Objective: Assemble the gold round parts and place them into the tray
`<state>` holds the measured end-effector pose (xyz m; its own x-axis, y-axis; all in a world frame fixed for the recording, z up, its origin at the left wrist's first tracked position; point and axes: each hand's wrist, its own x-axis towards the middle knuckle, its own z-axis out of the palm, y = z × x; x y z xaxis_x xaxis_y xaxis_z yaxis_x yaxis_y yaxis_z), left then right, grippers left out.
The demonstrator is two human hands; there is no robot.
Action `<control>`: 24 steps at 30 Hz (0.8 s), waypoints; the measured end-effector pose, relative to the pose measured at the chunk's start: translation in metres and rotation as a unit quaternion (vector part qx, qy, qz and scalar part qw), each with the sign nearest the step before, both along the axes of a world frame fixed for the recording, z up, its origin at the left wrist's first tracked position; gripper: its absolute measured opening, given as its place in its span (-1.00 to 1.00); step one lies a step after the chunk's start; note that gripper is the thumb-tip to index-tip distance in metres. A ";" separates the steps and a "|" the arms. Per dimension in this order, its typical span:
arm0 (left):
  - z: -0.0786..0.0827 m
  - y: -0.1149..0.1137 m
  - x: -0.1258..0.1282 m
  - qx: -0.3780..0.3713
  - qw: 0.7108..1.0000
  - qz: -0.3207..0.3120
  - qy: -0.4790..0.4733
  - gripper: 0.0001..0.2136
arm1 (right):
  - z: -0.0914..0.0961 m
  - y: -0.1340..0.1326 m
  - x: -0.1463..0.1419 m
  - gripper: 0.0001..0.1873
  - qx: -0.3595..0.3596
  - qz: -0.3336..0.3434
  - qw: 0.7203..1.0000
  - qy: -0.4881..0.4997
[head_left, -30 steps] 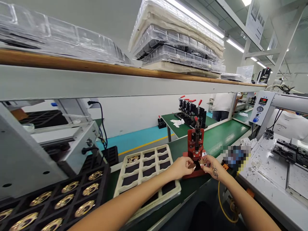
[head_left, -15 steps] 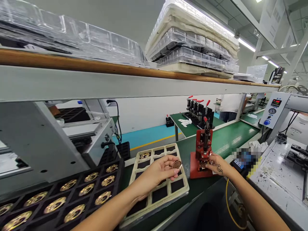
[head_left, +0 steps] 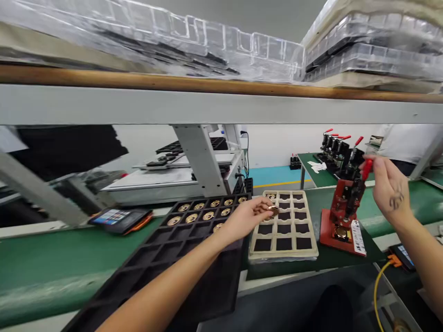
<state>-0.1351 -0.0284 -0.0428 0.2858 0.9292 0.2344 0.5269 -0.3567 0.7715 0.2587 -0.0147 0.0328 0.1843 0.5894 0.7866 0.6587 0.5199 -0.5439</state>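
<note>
My left hand (head_left: pixel 247 214) pinches a round rose-gold metal part (head_left: pixel 273 210) above the left side of a beige compartment tray (head_left: pixel 254 251). One gold ring-shaped part (head_left: pixel 271 196) sits in the tray's far left pocket; dark pads line the other visible pockets. To the right, my right hand (head_left: pixel 392 191) is closed around the red-tipped lever (head_left: pixel 367 168) of a small red hand press (head_left: pixel 341 203). A round gold-coloured part (head_left: pixel 341 232) lies in the press's fixture at its base.
A large black compartment tray (head_left: pixel 155 249) holds several gold ring-shaped parts in its far rows. Handheld devices lie at the left (head_left: pixel 121 219) and right (head_left: pixel 404 254). A shelf beam (head_left: pixel 221 108) crosses overhead. More red-handled presses (head_left: pixel 341 152) stand on a back table.
My view has turned left. My right hand has gone from the press's fixture up to its lever. The left hand still holds the round part, now over the tray's far left side.
</note>
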 end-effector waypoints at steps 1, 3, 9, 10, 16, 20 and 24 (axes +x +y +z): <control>0.001 0.000 -0.019 0.026 0.998 0.036 0.044 -0.73 | -0.009 -0.016 -0.003 -0.50 0.028 -0.011 0.999 -0.018; 0.004 0.003 -0.060 0.063 0.985 0.102 0.123 -0.72 | -0.036 -0.040 -0.005 -0.62 0.080 -0.015 0.996 -0.046; 0.000 0.005 -0.166 0.030 0.944 0.223 0.240 -0.71 | -0.107 -0.057 0.000 -0.71 0.102 0.077 0.986 -0.104; -0.005 0.004 -0.176 0.014 0.938 0.228 0.260 -0.75 | -0.111 -0.058 0.000 -0.66 0.079 0.085 0.988 -0.104; -0.055 -0.004 -0.204 -0.072 0.903 0.233 0.354 -0.79 | -0.112 -0.086 0.006 -0.48 -0.026 0.064 0.990 -0.120; -0.076 -0.005 -0.207 -0.086 0.895 0.222 0.376 -0.77 | -0.133 -0.124 0.024 -0.42 -0.078 0.012 0.990 -0.115; -0.075 0.016 -0.182 -0.043 0.909 0.200 0.363 -0.84 | -0.152 -0.171 0.035 -0.58 -0.111 -0.029 0.991 -0.071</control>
<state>-0.3172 -0.0120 -0.1174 -0.0288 0.9988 0.0405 0.9825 0.0208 0.1853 0.2938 -0.1856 -0.1194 0.1208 0.7429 0.6584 0.7620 0.3557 -0.5411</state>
